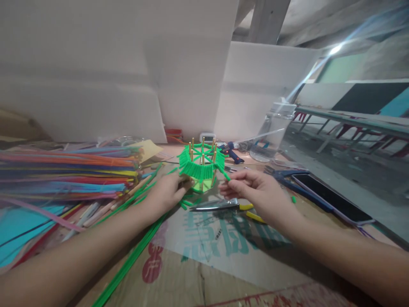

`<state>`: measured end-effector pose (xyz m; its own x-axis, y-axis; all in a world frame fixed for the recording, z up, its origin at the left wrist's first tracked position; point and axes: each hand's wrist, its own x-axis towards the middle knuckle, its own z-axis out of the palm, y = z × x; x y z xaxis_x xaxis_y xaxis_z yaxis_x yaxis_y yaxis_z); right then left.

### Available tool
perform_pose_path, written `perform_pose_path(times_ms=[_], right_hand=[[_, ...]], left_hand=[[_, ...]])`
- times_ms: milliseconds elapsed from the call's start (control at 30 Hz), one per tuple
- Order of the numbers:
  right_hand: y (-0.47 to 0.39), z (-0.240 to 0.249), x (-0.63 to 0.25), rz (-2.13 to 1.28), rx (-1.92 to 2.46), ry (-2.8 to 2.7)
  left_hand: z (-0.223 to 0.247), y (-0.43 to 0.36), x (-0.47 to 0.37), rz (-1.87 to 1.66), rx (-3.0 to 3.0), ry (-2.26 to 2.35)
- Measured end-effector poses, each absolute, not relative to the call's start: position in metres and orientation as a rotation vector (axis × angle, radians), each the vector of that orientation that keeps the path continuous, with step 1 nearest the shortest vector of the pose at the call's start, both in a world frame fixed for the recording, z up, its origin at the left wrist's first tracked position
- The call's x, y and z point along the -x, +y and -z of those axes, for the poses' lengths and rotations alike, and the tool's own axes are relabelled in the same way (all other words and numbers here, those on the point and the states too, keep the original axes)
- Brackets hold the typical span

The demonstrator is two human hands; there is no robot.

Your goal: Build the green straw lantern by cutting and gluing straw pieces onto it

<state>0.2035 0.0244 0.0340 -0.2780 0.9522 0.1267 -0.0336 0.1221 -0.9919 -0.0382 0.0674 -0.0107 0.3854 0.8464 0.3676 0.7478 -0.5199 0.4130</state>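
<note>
A small round model (198, 170) of green pipe cleaners stands in the middle of the table, with thin wooden posts rising through its sloped, roof-like ring. At its left side my left hand (171, 189) grips the lower base, its fingertips partly hidden behind the model. My right hand (252, 187) pinches the loose end of a green pipe cleaner (225, 174) that reaches out from the right edge of the ring. Just below the model lies a pointed steel cutting tool (214, 206) with yellow handles, partly under my right hand. Short green pieces (185, 204) lie beside my left fingers.
Bundles of coloured pipe cleaners (79, 170) spread across the left. Long green pipe cleaners (128, 260) run under my left forearm. Behind the model are a glue gun (233, 153) and a clear water bottle (273, 130). A phone (329, 198) lies at the right.
</note>
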Motion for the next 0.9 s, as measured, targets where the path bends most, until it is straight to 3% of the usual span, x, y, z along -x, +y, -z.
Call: perform_pose_path(times_ms=[233, 900], right_hand=[[0.025, -0.008, -0.186, -1.643, 0.915, -1.061], [0.04, -0.011, -0.174, -1.593, 0.874, -1.089]], left_hand=[[0.017, 0.063, 0.036, -0.778, -2.477, 1.51], [0.015, 0.063, 0.034, -0.748, -2.438, 1.499]])
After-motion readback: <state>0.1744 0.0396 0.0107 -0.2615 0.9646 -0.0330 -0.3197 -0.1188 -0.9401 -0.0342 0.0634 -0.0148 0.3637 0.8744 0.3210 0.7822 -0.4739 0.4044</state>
